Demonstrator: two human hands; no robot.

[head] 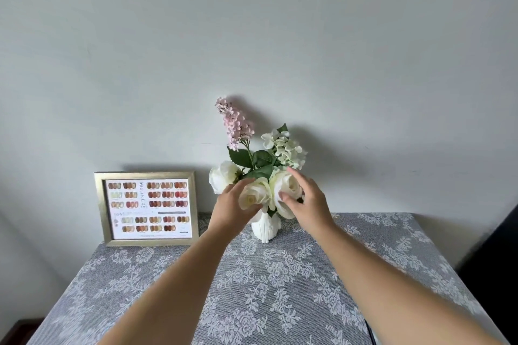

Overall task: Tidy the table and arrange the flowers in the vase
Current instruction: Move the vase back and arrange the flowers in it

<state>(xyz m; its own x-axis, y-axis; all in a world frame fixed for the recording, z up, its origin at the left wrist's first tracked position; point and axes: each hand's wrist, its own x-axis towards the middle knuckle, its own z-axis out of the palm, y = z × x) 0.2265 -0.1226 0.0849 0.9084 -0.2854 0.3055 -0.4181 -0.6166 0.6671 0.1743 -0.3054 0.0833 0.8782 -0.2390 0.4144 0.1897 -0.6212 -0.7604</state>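
Flowers (259, 173) stand in white vase (265, 228) at table's (280, 288) 12 o'clock, against the wall. Left hand (231, 204) cups the front rose (252, 196), fingers loosely curled; right hand (305, 200) spread, touching rose at 3 o'clock. Gold frame (147, 209) at vase's 9 o'clock.

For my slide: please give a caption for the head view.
Both hands adjust white roses in a white vase.

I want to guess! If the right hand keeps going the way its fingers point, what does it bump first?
Probably the white rose right under the right hand; its fingers already seem to touch it, though depth is hard to judge.
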